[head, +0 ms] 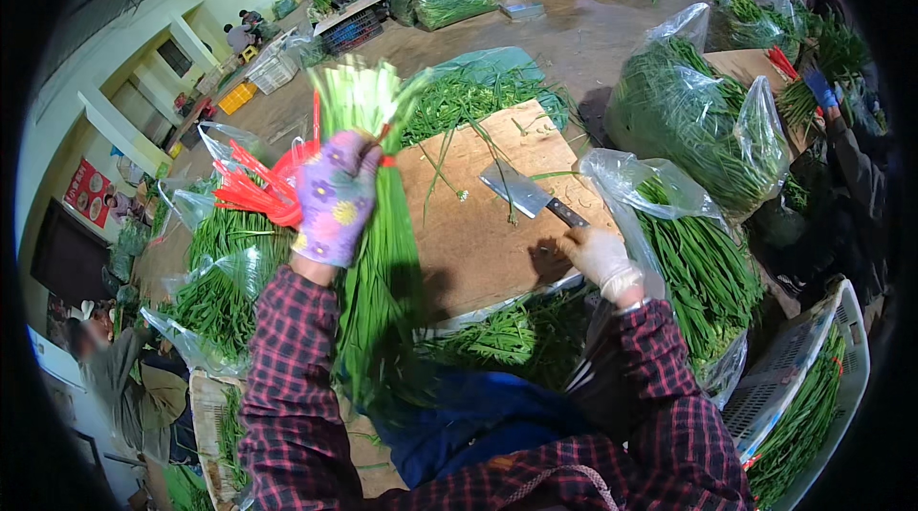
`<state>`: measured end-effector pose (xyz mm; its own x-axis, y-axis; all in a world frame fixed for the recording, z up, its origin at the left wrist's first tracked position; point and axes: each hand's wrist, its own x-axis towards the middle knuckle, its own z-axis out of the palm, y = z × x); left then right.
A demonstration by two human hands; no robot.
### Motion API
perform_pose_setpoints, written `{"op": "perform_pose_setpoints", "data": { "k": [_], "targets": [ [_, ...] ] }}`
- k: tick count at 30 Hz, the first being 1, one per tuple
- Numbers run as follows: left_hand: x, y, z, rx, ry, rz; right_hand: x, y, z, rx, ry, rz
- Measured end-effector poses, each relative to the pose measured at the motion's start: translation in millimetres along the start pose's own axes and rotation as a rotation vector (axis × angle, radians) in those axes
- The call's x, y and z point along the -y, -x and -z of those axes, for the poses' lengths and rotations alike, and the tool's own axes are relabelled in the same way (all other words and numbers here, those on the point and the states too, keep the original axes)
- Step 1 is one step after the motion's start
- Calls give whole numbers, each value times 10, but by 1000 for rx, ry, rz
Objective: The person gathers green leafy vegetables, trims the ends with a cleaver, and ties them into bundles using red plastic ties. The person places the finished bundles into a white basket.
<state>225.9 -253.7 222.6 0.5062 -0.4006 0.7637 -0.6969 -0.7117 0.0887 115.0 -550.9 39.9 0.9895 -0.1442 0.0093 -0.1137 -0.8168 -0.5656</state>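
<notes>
My left hand [336, 199], in a purple flowered glove, grips a bundle of garlic chives [384, 224] near its pale cut stems. A red tie [388, 161] circles the bundle just below those stems, and the green leaves hang towards my lap. My right hand [606, 263], in a white glove, is at the handle end of a cleaver [527, 190]. The cleaver lies flat on a wooden board [466, 246], with loose chive stalks around and across its blade. Whether my right fingers close around the handle cannot be made out.
Red plastic ties [254, 185] lie left of the board. Trimmings on a green sheet [495, 84] lie beyond it. Bags of chives [696, 274] stand at right, with a white plastic crate [789, 360] nearer me. A co-worker's blue-gloved hand [820, 88] is at far right.
</notes>
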Motion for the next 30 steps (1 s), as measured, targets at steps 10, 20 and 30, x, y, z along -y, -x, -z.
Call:
{"op": "perform_pose_setpoints", "data": {
  "k": [10,20,30],
  "targets": [
    [-29,1205,-2000,224,586,739,-225,-1002,-827,-161,510,50],
    [-43,1349,-1568,645,53,308,-541,-1079,-203,507,-841,-535],
    [533,1031,-995,603,183,181,-214,-794,-543,214,92,-179]
  ]
}}
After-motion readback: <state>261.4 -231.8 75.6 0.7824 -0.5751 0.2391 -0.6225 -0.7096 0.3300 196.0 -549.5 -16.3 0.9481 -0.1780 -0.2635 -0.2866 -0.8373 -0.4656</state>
